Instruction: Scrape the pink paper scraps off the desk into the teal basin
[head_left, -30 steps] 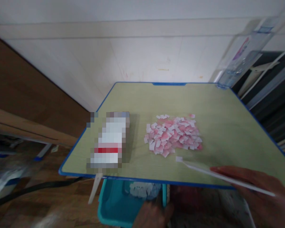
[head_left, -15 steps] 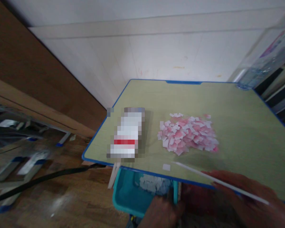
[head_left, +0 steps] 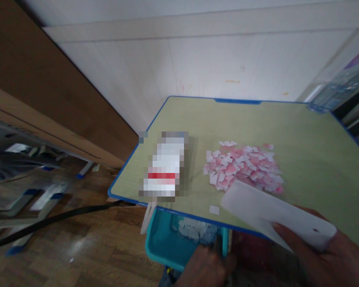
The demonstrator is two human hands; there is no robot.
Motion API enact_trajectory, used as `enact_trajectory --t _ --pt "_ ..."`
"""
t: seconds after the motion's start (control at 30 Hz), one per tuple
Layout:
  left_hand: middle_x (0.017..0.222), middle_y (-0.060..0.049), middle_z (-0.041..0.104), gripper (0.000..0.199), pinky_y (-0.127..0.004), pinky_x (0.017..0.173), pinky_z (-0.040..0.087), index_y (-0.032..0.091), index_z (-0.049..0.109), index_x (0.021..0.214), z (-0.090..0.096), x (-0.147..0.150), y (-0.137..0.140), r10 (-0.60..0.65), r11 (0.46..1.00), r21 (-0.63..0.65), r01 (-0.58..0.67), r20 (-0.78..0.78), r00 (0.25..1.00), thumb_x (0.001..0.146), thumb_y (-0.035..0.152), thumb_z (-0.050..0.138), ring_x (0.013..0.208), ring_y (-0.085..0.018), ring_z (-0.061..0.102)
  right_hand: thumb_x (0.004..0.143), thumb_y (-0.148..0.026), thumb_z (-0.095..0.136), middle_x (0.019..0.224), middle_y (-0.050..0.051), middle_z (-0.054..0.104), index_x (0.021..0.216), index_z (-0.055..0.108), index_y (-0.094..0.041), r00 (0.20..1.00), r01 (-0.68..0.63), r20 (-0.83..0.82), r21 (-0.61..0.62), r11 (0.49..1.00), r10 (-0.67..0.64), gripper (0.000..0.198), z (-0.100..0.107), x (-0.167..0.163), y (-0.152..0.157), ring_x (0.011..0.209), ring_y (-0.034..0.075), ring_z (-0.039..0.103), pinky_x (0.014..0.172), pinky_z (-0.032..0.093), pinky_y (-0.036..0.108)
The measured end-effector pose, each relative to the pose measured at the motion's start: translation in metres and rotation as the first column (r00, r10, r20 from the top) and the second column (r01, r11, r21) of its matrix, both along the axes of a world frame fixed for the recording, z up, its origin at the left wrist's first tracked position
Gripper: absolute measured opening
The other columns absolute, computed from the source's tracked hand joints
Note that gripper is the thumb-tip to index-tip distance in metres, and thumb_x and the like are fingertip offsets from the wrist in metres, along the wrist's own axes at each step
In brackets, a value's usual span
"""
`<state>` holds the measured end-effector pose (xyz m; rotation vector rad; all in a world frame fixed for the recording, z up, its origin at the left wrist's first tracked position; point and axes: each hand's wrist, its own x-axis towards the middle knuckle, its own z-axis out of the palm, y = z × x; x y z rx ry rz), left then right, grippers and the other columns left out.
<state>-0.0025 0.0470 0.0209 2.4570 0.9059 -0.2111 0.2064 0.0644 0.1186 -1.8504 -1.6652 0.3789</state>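
Note:
My right hand [head_left: 326, 247] is closed on a flat white plastic scraper [head_left: 278, 209], with a small hole near its rounded end. The scraper's broad end hovers at the near edge of a heap of pink and white paper pieces [head_left: 242, 167] on the small table. One white paper piece [head_left: 214, 209] lies apart, by the table's front edge. Below that edge, my left hand [head_left: 205, 265] is closed at the near right rim of a teal plastic basin [head_left: 163, 255]. Inside the basin lie white flat pieces [head_left: 196, 229]. My left fingertips are partly hidden.
The pale green table [head_left: 194, 119] has a blue rim and stands against a white wall [head_left: 197, 67]. A blurred-out white and red item [head_left: 167, 159] lies on its left side. A clear plastic bottle [head_left: 332, 95] stands at the back right; metal legs [head_left: 20, 215] are on the floor, left.
My right hand has turned the scraper from edge-on to showing its broad face, its end now nearer the heap. My left hand stays at the basin; the view has shifted slightly.

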Motion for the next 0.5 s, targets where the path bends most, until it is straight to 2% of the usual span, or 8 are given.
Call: enact_trajectory --t 0.1,0.23,0.4,0.5 --pt "0.08 -0.006 0.066 0.016 -0.031 0.053 0.051 0.021 0.057 0.093 -0.0028 -0.0003 -0.0013 -0.013 1.0 0.01 0.014 -0.013 1.0 0.079 0.03 0.059 0.073 -0.025 0.063 0.077 -0.045 0.053 0.065 -0.005 0.072 0.089 0.059 -0.032 0.999 0.041 0.004 0.014 0.999 -0.041 0.019 0.0006 -0.0024 -0.0006 0.055 0.021 0.069 0.044 0.056 0.024" --pt "0.077 -0.006 0.066 0.016 -0.032 0.053 0.051 0.02 0.057 0.091 -0.0009 0.0 -0.0015 -0.025 1.0 -0.002 0.025 -0.009 1.0 0.08 0.031 0.057 0.068 -0.024 0.063 0.077 -0.043 0.053 0.067 -0.004 0.072 0.089 0.059 -0.032 0.999 0.028 -0.024 0.037 0.999 -0.027 0.018 -0.0004 -0.0039 -0.001 0.056 0.021 0.069 0.046 0.056 0.024" --pt "0.081 -0.006 0.066 0.018 -0.032 0.055 0.051 0.021 0.056 0.095 0.0062 0.0005 0.0022 -0.002 0.999 -0.038 0.002 -0.014 1.0 0.079 0.03 0.058 0.072 -0.025 0.063 0.077 -0.04 0.055 0.069 -0.004 0.073 0.091 0.058 -0.03 0.997 -0.066 -0.038 0.037 0.997 0.067 0.018 -0.0026 0.0005 0.0024 0.055 0.02 0.069 0.046 0.056 0.023" --pt "0.082 -0.006 0.066 0.016 -0.032 0.056 0.051 0.022 0.056 0.095 0.0051 -0.0001 0.0019 -0.015 1.0 -0.019 0.015 -0.013 1.0 0.081 0.028 0.055 0.071 -0.025 0.063 0.077 -0.038 0.055 0.071 -0.004 0.073 0.092 0.058 -0.03 0.995 -0.1 -0.026 0.044 0.994 0.101 0.017 -0.0032 0.0001 0.0038 0.055 0.019 0.069 0.047 0.056 0.021"
